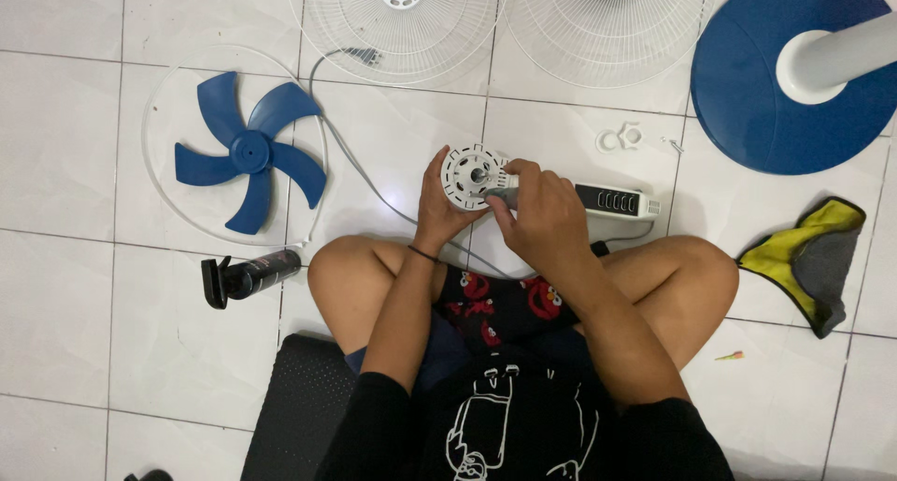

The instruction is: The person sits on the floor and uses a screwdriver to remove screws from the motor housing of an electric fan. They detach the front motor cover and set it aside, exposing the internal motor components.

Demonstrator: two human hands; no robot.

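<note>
Both hands clasp the white fan motor point(472, 176) above the person's crossed legs: the left hand point(435, 204) cups its round face, the right hand point(540, 212) wraps its body. The blue fan blade point(249, 151) lies on the floor well left of the motor.

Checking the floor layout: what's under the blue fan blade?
The blue fan blade lies on a thin clear ring resting on the white tile floor. A grey cable passes beside its right edge. The floor directly beneath the blade is covered, so anything there is hidden.
</note>
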